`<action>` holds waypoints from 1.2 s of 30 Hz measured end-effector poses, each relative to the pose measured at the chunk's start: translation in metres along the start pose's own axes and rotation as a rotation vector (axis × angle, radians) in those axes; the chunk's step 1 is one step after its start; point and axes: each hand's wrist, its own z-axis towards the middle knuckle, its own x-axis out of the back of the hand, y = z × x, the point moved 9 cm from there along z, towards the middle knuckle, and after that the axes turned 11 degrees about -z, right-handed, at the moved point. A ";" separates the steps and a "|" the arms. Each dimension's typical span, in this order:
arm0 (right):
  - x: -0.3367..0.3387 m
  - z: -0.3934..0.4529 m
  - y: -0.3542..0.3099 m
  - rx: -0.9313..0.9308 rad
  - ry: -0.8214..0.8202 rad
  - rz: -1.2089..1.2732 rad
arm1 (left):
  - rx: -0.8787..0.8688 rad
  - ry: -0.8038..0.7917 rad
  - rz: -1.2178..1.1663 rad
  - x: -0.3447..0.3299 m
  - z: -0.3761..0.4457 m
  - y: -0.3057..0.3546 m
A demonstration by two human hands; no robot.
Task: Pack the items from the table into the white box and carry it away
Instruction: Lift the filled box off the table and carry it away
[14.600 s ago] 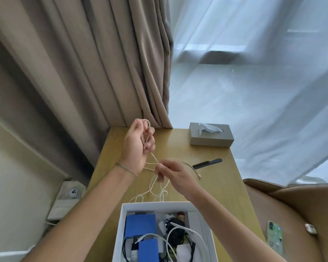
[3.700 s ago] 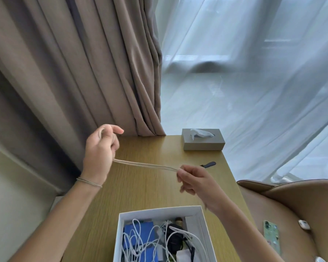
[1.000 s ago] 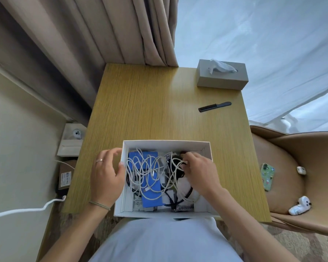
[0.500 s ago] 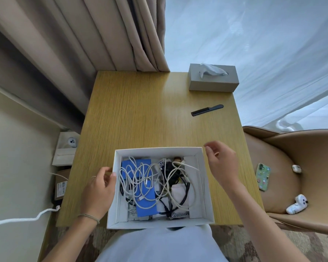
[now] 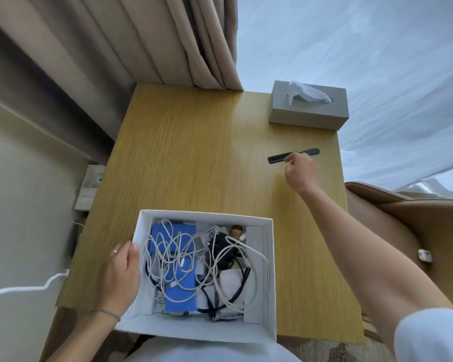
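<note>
On the table point(image 5: 194, 158), near its front edge, the white box point(image 5: 271, 283) is set, its front overhanging the edge slightly. The box's left wall is gripped by the left hand point(image 5: 118, 278), with the thumb hooked over the rim and the fingers closed against the outside. Inside the box, white cables point(image 5: 178, 257) are tangled loosely over blue packs point(image 5: 179, 296), with black cables point(image 5: 236, 280) to their right. Beyond the box, toward the right side of the table, a black comb point(image 5: 276, 158) lies flat. The right hand point(image 5: 301, 171) is stretched out to the comb, its curled fingertips at the comb's middle; whether the comb is pinched or only touched cannot be told. Farther from the box, at the back right corner of the table, a grey tissue box point(image 5: 309, 111) stands, well apart from the comb. Right of the table, a tan chair point(image 5: 416, 226) is seen.
</note>
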 end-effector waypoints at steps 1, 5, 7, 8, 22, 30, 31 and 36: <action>-0.007 0.010 -0.001 0.012 -0.021 -0.041 | 0.003 0.005 -0.002 0.000 -0.001 -0.001; -0.026 0.039 -0.008 0.077 -0.062 -0.170 | -0.029 0.005 0.035 -0.001 -0.001 0.004; -0.033 0.044 -0.012 0.110 -0.066 -0.218 | -0.053 0.012 0.057 0.001 -0.001 0.007; -0.035 0.045 -0.014 0.116 -0.059 -0.231 | -0.058 0.014 0.059 0.001 -0.001 0.008; -0.043 0.033 -0.033 0.099 -0.068 -0.196 | -0.063 0.027 0.056 0.002 -0.003 0.007; -0.040 0.019 -0.065 0.229 -0.008 -0.459 | -0.115 0.036 0.031 0.002 -0.001 0.007; -0.040 0.020 -0.063 0.190 -0.013 -0.425 | -0.118 0.036 0.038 0.002 -0.001 0.008; -0.032 0.012 -0.055 0.028 -0.030 -0.215 | -0.105 0.051 0.060 0.003 -0.002 0.006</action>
